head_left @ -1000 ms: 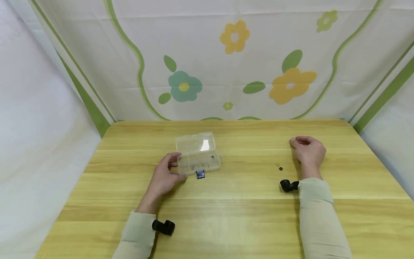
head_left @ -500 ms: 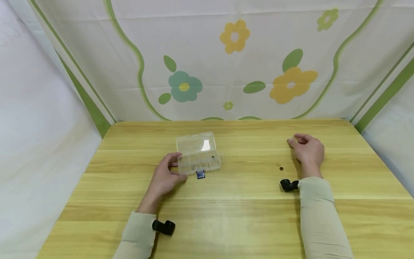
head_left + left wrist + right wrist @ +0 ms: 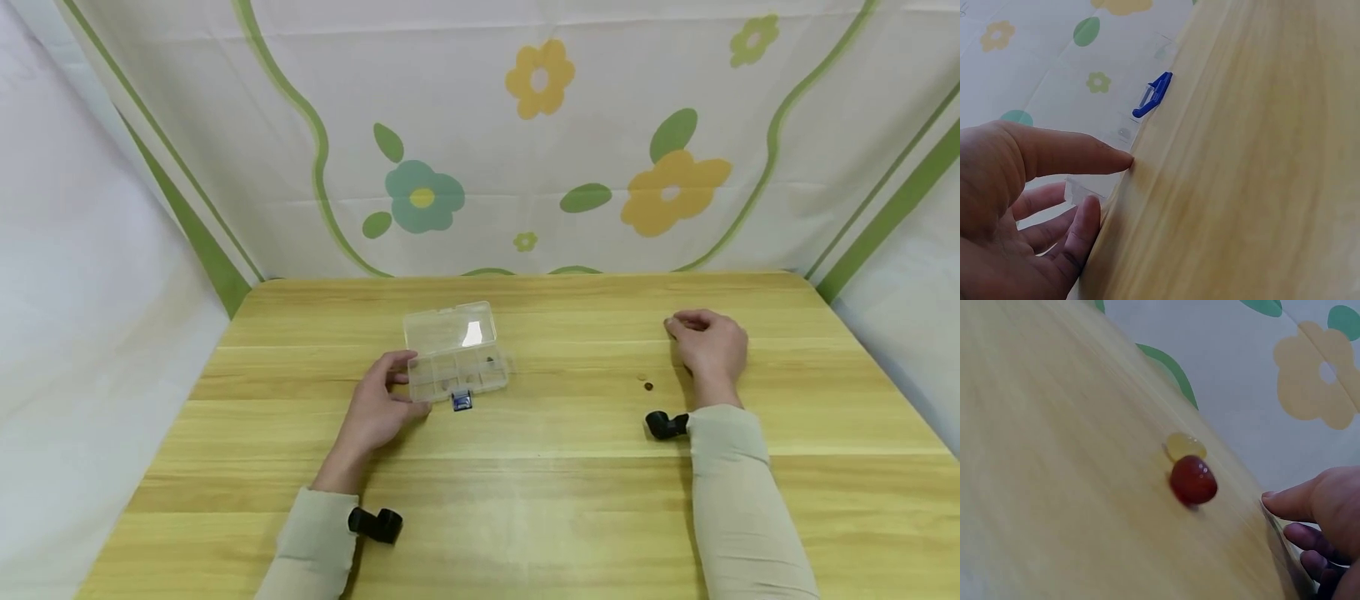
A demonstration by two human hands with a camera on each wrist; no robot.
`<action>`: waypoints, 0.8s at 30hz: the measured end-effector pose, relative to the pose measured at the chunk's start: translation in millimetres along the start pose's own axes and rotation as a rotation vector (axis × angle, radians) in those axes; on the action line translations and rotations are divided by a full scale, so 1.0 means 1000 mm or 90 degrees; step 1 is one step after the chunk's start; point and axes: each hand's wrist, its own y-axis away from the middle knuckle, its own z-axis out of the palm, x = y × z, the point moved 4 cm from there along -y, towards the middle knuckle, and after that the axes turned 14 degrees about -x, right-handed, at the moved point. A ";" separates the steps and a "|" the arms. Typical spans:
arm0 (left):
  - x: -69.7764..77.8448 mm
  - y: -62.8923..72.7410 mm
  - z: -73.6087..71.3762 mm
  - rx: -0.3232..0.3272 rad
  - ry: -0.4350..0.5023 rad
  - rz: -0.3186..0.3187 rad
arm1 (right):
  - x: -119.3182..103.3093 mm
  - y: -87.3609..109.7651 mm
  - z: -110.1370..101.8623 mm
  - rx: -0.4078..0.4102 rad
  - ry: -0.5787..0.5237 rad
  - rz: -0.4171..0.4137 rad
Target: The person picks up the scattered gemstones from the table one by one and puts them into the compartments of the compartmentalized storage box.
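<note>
A clear plastic compartment box (image 3: 446, 367) stands with its lid (image 3: 442, 331) raised at the back; its blue latch (image 3: 462, 402) hangs at the front. Several small pieces lie in its compartments. My left hand (image 3: 381, 408) holds the box's left end between thumb and fingers. To the right, my right hand (image 3: 712, 346) is low over the table, thumb and index fingertips together; I cannot tell whether something is between them. Near its wrist lie a dark red polished stone (image 3: 1194, 480) and a pale yellow one (image 3: 1185, 446), close together.
The wooden table (image 3: 540, 500) carries all of this. A white cloth with printed flowers (image 3: 540, 79) hangs along its back edge, and white cloth also hangs at both sides. Black wrist cameras (image 3: 377, 525) stick out from both sleeves.
My right hand has shifted slightly left, its thumb and index fingertips staying near each other. The left hand and the box keep their places; the whole head view has drifted a little.
</note>
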 end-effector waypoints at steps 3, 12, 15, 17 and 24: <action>0.003 0.000 -0.002 -0.001 -0.001 0.006 | 0.000 0.000 -0.002 0.001 -0.018 0.004; -0.004 0.001 0.001 -0.001 0.011 0.002 | -0.002 0.004 -0.002 0.011 -0.068 -0.005; -0.005 0.002 0.001 -0.001 0.011 -0.001 | -0.007 0.006 0.000 0.012 -0.084 -0.033; -0.005 0.001 0.000 0.000 0.007 0.001 | -0.011 0.009 0.001 0.001 -0.094 -0.054; -0.003 0.000 -0.001 -0.004 -0.002 0.007 | -0.033 0.020 0.007 -0.041 -0.115 -0.128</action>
